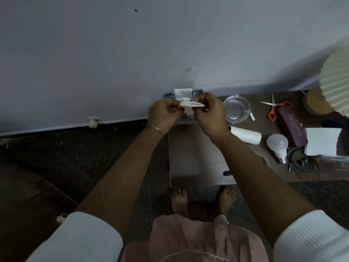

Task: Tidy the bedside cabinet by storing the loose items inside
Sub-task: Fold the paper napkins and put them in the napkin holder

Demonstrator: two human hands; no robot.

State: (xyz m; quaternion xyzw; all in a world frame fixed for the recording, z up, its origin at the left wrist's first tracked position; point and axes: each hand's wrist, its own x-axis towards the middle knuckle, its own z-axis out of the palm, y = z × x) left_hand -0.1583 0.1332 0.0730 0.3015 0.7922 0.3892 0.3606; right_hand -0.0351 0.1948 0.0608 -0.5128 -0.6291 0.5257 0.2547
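Together, a person's left hand (164, 112) and right hand (210, 115) pinch opposite ends of a crumpled white tissue (191, 104), fingers curled around it. They hold it just above a clear plastic box (167, 95) at the back-left corner of the bedside cabinet (196, 159), against the wall. Further right on the cabinet top lie a glass ashtray (237, 108), orange-handled scissors (274, 108), a purple case (291, 127), a tipped paper cup (245, 137), a light bulb (277, 146), tangled cables (299, 160) and a white sheet (321, 141), beside a pleated lamp (336, 82).
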